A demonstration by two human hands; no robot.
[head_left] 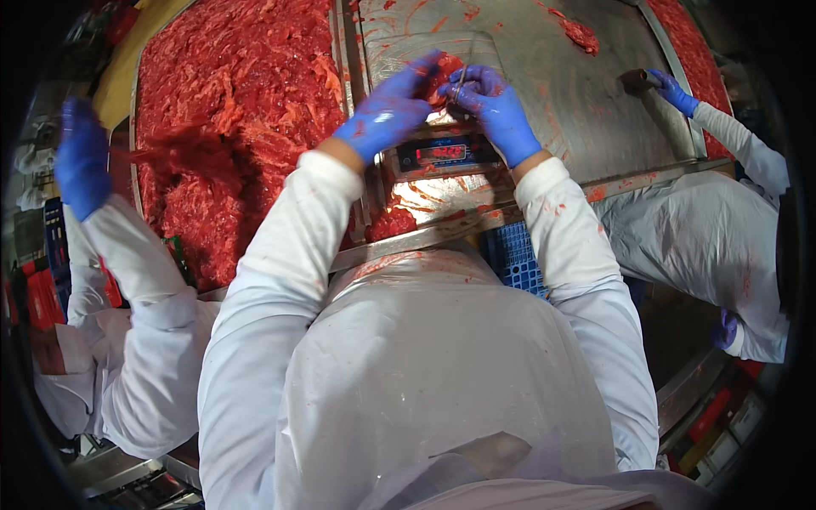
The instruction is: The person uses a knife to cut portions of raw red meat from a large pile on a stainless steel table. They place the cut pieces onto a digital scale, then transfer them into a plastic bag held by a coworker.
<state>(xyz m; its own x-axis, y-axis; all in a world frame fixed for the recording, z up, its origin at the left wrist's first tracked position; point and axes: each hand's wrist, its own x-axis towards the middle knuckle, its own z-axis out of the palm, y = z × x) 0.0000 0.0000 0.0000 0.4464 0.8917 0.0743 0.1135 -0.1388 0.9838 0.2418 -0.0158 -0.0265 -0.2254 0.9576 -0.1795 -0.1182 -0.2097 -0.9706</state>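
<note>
My left hand [387, 110], in a blue glove, has its fingers curled against a lump of raw red meat [444, 72] above the steel table. On the meat's other side, my gloved right hand [497, 106] is closed, fingertips pinched together near a thin dark strip whose kind I cannot make out. Just below both hands is a digital scale [447, 154] with a dark, lit display. A clear plastic sheet or tray [399, 53] lies behind the hands. Small meat scraps [393, 223] rest on the steel in front of the scale.
A large bin of raw meat [246, 68] stands at left; another meat pile [693, 51] is far right. A co-worker's blurred gloved hand [82, 157] is raised at left. Another's gloved hand [674, 92] holds a dark object at right. A blue crate [518, 259] sits below the table edge.
</note>
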